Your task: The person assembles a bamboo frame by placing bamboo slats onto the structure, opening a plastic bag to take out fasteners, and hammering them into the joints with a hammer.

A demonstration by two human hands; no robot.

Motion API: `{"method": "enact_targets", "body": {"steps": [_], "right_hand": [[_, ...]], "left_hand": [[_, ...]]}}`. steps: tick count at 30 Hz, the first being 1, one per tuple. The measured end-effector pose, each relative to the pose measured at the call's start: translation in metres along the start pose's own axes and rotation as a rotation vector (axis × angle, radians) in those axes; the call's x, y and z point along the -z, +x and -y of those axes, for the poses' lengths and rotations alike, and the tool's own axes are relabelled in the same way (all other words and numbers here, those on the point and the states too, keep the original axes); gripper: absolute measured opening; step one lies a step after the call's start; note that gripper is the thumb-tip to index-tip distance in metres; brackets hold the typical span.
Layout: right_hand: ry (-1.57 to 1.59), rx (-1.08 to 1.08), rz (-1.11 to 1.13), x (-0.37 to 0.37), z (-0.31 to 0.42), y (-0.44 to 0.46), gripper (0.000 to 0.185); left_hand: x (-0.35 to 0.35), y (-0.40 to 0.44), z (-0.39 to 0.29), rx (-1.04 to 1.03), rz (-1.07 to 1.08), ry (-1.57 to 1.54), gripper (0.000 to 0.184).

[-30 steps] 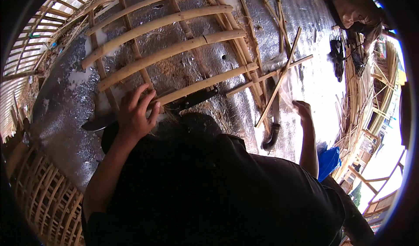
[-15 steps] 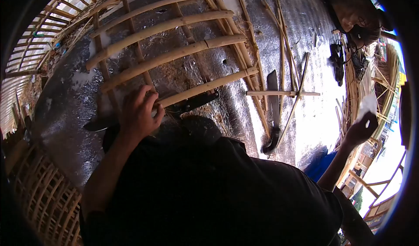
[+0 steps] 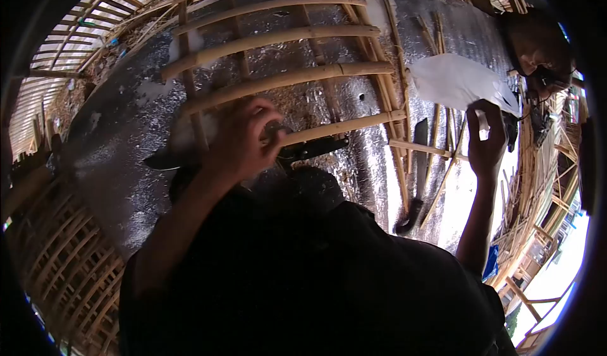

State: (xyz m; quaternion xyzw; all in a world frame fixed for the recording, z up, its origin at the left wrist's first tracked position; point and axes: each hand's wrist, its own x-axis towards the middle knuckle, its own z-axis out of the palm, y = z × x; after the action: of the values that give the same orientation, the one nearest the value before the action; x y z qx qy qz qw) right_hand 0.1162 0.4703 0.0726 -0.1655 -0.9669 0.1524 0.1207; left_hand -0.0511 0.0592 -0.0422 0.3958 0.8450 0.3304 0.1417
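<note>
Spread widest across my view is a silver, foil-like sheet (image 3: 107, 153), with the person's black shirt (image 3: 303, 274) filling the lower middle. On the sheet I see a bamboo frame (image 3: 291, 79), its slats crossing several lengthwise poles. A woven bamboo lattice (image 3: 76, 255) stands at lower left, and a stack of thin bamboo (image 3: 525, 191) runs down the right edge. I find a white plastic sheet (image 3: 458, 81) right of the frame, just above the right hand (image 3: 487, 135). That hand has its fingers curved, with a gap inside the thumb; its fingertips meet the plastic's lower edge, but I can't tell whether they pinch it. The left hand (image 3: 246, 142) is blurred, thumb apart from bent fingers, at the left end of the nearest slat (image 3: 348, 127); I can't tell whether it grips. Between the hands lies a machete (image 3: 420, 179) with a curved dark handle, beside thin strips (image 3: 441, 152). A dark blade (image 3: 163, 160) pokes out left of the left wrist.
</note>
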Motion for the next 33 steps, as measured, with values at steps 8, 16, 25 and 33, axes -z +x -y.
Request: {"method": "enact_targets", "body": {"steps": [8,16,25,33], "right_hand": [[0.190,0.285,0.528,-0.042,0.122,-0.037,0.030],[0.602,-0.350,0.266,-0.055,0.116,-0.041,0.059],[0.745,-0.434,0.195,-0.003,0.114,0.030,0.026],[0.274,0.206,0.227,0.062,0.222,0.124,0.036]], "left_hand": [[-0.076,0.081,-0.103,0.403,0.149,-1.116,0.040],[-0.087,0.088,-0.121,0.719,-0.126,-1.911,0.011],[0.017,0.103,-0.143,0.160,0.049,-0.875,0.036],[0.114,0.103,-0.127,0.350,-0.506,-0.480,0.022]]}}
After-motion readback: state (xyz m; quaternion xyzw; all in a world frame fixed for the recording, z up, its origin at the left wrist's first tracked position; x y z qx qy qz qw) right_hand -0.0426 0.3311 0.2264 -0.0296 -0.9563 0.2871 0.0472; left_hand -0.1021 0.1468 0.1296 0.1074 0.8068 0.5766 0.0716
